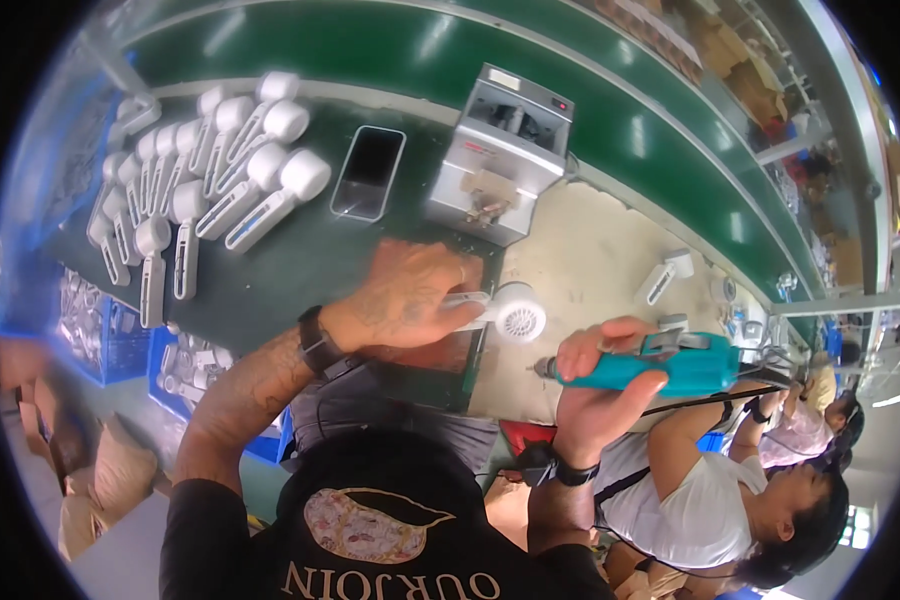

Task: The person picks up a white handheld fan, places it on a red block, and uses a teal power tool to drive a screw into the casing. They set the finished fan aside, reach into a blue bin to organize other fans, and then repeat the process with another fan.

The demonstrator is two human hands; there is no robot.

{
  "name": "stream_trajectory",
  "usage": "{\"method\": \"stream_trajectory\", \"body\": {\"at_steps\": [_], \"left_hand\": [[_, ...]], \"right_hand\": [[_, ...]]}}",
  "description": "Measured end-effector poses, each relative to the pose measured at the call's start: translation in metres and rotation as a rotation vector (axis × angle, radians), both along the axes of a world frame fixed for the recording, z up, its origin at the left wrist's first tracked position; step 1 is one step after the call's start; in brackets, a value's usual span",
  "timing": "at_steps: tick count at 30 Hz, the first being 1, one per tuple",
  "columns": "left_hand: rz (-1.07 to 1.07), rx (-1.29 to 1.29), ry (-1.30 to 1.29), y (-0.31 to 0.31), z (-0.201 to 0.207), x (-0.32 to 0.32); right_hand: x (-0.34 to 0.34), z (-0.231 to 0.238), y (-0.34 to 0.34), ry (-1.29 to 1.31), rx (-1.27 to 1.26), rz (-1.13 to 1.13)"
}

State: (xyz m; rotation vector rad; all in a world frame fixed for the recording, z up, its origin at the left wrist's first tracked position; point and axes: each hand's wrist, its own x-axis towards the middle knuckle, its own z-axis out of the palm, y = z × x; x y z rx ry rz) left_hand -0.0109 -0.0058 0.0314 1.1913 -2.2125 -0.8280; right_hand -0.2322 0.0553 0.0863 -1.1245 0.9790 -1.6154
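Observation:
My left hand (410, 298) is closed on the handle of a white long-handled piece with a round, grilled head (520, 321). Its grille faces up towards me, over the boundary between the green mat and a pale work surface. In my right hand (598, 392) lies a teal electric screwdriver (685, 371), the fingers and thumb wrapped round its body. The driver's tip (543, 368) points left, just below the grilled head and apart from it. Under my left hand is a reddish-brown pad (425, 355), partly covered.
Several similar white pieces (215, 160) lie at the far left. A phone (370, 172) and a grey screw-feeder-like machine (500, 155) stand beyond my hands. Another white piece (667, 277) lies right. Blue crates (125, 345) hold parts at left. A co-worker (690, 500) sits close at right.

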Motion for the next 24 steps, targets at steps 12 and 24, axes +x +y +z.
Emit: {"method": "stream_trajectory", "body": {"at_steps": [12, 24], "left_hand": [[-0.067, -0.313, 0.010, 0.004, -0.021, 0.026], [0.020, -0.287, 0.113, 0.007, -0.026, 0.024]], "right_hand": [[0.091, -0.004, -0.140, 0.281, -0.242, 0.013], [0.078, -0.012, -0.113, 0.172, -0.286, 0.065]]}}
